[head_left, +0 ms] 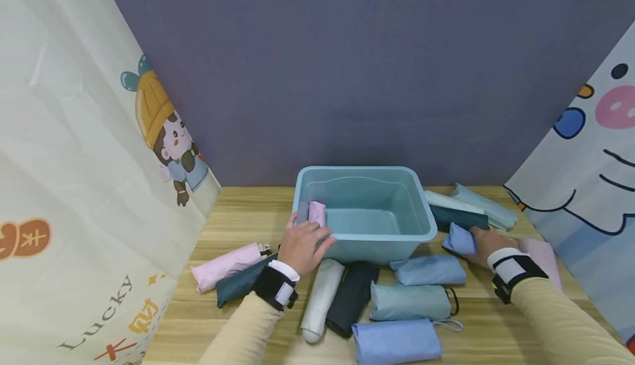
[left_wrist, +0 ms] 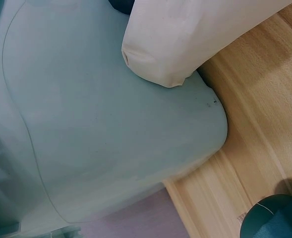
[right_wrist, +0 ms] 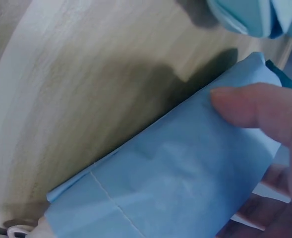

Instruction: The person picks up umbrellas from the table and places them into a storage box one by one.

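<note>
On the left, a dark teal folded umbrella (head_left: pixel 234 289) lies close by the left wrist, which could knock it if drawn back carelessly. The left hand (head_left: pixel 306 245) lies over the bin's (head_left: pixel 382 238) near rim, its grip impossible to tell; leaning there could tilt the bin. Inside, grey (head_left: pixel 302 210) and pink (head_left: pixel 318 213) bundles sit with open space rightward, so a jolt might topple them. Beyond, the right hand (head_left: pixel 488 246) grasps a blue bundle (head_left: pixel 458 239); its smooth-looking cover could slip from a loose thumb.
</note>
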Action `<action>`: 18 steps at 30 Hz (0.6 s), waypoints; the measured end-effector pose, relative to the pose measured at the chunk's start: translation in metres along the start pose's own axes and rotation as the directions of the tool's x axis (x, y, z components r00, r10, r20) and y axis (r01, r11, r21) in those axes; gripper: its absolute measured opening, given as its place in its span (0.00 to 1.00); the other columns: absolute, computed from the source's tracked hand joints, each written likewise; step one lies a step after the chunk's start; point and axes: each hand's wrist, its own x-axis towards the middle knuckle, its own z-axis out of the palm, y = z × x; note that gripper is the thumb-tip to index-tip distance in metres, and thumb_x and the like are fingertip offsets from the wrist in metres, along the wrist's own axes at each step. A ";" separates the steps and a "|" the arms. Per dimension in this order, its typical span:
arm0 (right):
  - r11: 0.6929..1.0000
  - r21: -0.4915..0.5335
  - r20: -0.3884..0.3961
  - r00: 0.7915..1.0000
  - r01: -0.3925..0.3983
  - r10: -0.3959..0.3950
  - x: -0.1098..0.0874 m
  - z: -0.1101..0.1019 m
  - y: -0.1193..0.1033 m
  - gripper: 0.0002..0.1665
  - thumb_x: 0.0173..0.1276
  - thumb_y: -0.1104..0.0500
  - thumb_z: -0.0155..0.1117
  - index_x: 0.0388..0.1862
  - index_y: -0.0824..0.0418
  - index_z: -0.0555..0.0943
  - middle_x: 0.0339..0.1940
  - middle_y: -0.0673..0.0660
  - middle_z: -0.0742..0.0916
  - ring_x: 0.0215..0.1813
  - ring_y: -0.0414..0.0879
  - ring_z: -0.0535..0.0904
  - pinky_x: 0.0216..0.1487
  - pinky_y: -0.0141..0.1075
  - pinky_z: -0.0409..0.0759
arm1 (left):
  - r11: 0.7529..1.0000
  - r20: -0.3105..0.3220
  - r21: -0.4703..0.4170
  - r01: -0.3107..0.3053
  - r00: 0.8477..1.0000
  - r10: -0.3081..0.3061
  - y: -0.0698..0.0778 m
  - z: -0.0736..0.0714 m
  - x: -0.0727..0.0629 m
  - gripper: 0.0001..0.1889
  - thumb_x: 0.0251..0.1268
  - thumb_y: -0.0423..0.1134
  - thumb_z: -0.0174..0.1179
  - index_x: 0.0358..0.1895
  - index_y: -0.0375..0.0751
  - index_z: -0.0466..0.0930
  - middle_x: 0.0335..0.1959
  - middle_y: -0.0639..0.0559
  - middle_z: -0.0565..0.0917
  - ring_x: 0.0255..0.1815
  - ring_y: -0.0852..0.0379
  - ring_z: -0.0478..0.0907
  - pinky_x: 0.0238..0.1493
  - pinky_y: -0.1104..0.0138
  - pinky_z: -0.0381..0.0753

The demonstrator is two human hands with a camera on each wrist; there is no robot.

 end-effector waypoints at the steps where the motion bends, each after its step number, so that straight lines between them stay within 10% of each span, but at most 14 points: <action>1: 1.000 0.001 -0.007 1.000 0.007 -0.007 0.000 -0.001 -0.001 0.42 0.45 0.52 0.77 0.54 0.75 0.72 0.39 0.75 0.82 0.37 0.69 0.80 0.31 0.60 0.78 | 1.000 -0.001 0.002 -0.001 1.000 0.001 0.000 0.000 0.000 0.15 0.67 0.57 0.54 0.38 0.55 0.85 0.27 0.60 0.82 0.30 0.58 0.79 0.60 0.42 0.66; 18: 0.997 0.028 -0.140 0.987 0.078 -0.073 0.002 -0.061 -0.021 0.43 0.46 0.52 0.77 0.55 0.75 0.71 0.41 0.77 0.82 0.37 0.70 0.81 0.34 0.60 0.77 | 1.000 -0.001 0.000 -0.001 1.000 0.001 0.001 0.000 -0.001 0.14 0.67 0.57 0.53 0.38 0.56 0.85 0.28 0.60 0.83 0.32 0.58 0.80 0.61 0.42 0.65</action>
